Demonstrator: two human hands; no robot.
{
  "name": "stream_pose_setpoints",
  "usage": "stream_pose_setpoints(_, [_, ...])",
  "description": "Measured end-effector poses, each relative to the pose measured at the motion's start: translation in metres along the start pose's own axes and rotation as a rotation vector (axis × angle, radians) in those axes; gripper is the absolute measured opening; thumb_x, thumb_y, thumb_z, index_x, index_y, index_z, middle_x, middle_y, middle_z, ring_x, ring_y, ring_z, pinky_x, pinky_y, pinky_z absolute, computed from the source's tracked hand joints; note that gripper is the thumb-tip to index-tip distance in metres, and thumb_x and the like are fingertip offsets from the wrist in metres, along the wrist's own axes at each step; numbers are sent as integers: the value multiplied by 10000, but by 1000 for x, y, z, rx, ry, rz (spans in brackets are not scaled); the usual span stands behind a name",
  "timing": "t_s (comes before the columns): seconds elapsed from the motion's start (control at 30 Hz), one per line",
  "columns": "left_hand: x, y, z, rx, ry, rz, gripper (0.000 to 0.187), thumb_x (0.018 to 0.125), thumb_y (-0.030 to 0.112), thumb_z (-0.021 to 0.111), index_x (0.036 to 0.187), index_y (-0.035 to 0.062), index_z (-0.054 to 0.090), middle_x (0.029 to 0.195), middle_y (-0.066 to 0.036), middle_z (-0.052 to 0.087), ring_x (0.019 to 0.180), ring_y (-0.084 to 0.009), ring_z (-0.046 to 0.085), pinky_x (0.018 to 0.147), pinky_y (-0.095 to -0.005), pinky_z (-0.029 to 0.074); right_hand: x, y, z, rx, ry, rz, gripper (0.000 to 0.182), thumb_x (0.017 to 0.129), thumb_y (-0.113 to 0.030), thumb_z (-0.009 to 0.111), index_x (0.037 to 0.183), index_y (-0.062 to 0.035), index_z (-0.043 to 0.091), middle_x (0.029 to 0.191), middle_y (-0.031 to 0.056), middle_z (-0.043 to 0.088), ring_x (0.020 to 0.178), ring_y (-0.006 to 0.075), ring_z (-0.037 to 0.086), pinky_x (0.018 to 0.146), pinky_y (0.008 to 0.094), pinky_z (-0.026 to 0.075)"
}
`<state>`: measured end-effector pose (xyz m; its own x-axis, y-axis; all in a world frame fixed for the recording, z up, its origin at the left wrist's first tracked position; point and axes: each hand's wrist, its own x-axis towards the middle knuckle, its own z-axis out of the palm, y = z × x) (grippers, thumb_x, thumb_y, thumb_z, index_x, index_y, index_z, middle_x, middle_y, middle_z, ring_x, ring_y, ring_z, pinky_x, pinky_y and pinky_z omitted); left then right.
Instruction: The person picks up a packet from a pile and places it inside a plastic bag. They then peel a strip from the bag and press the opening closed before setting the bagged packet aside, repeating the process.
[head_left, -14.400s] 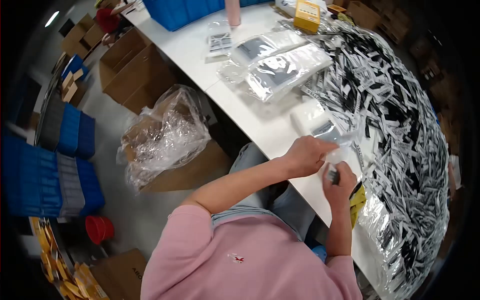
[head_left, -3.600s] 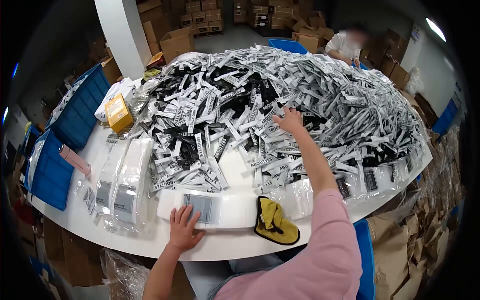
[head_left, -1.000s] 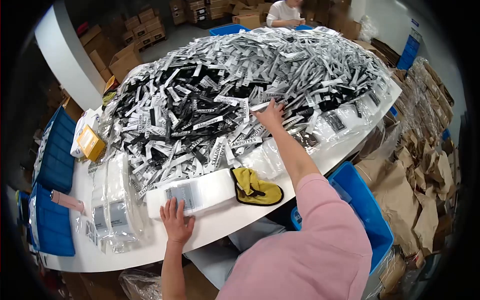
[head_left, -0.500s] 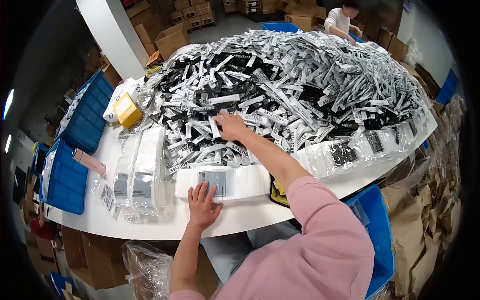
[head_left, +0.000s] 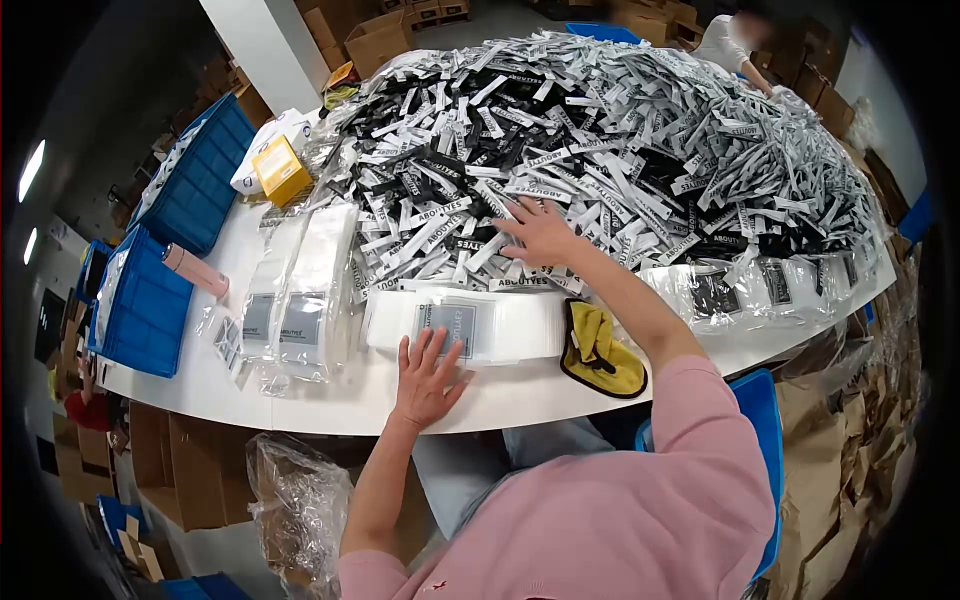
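Note:
A large heap of black and white printed strips covers the back of the white table. Over the heap's front part, my right hand is spread on or just above the strips, with no strip visibly gripped. Below it lies a stack of clear-white plastic bags with a grey printed panel. My left hand rests with fingers apart on the front edge of this stack, over the panel's lower part.
More bag stacks lie at left, beside a pink bottle, blue crates and a yellow box. A yellow-black cloth is right of the stack. Wrapped bags lie at right. Another person stands behind the heap.
The view has shifted, so the table appears higher and further right. My right hand has moved rightward over the strips, fingers now more spread. More of the yellow-black cloth shows.

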<state>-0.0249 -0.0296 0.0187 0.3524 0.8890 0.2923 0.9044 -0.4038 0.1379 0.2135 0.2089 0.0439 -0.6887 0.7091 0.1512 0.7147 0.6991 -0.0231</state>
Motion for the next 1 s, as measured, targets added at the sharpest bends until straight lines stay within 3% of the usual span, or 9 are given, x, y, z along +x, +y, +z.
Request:
stream_pose_setpoints(0.1, [1,10,-2,-23,23,-9,640,720,334,656,1298,175,430,1403,-112,307,1309,-302,242,1059,-523,124,-27,2,-4,157,319,70,555,874,-490,431,1342,-198,368,1422,131,279,1301,338,254,1048,536,150])
stream_pose_setpoints(0.27, [12,33,8,-42,42,-6,619,722,339,659,1275,151,454,1397,-115,318,1311,-314,233,1055,-519,134,-52,22,16,127,92,177,489,877,-407,455,1290,-146,433,1410,135,296,1295,314,276,1045,510,172])
stream_pose_setpoints(0.4, [14,45,18,-49,75,-34,578,735,329,648,1255,148,471,1383,-114,339,1311,-318,234,1056,-516,136,-26,-2,-15,275,582,-80,337,726,-118,622,1059,-88,574,1047,105,591,964,283,544,862,361,421])
stream_pose_setpoints(0.57, [11,44,18,-35,81,-32,555,737,316,646,1240,146,484,1371,-111,357,1302,-315,255,1058,-506,142,14,-38,23,-59,360,-425,261,759,-99,545,1019,-89,573,1101,84,569,1007,238,538,846,357,433])
stream_pose_setpoints(0.67, [10,41,20,-43,96,-23,555,729,295,654,1236,145,485,1375,-114,351,1301,-323,255,1059,-506,138,36,-25,28,-18,111,-302,170,755,-97,536,914,-96,597,955,59,628,927,228,578,825,329,438])
stream_pose_setpoints(0.77, [11,39,20,-67,111,-25,560,721,275,662,1235,146,482,1380,-119,345,1302,-331,251,1060,-508,135,42,-30,17,619,669,-22,144,840,-193,537,854,-71,612,777,123,613,757,316,577,680,386,462])
stream_pose_setpoints(0.9, [14,43,18,-94,127,-47,561,718,277,664,1230,132,486,1376,-116,351,1300,-329,257,1059,-516,129,49,-28,-6,711,737,104,231,826,-241,598,768,-18,600,707,133,598,639,336,532,576,382,417])
stream_pose_setpoints(0.93, [14,44,16,-95,125,-53,561,718,277,664,1230,132,486,1376,-116,351,1300,-329,257,1059,-516,129,53,-26,-5,687,312,212,267,801,-296,603,811,-29,621,785,166,615,808,336,590,660,410,472])
stream_pose_setpoints(1.0, [14,47,14,-33,154,-7,531,746,295,642,1222,116,489,1349,-112,385,1278,-299,306,1054,-497,175,54,-38,6,392,110,250,283,763,-301,636,818,-24,628,840,166,627,830,336,598,692,421,491])
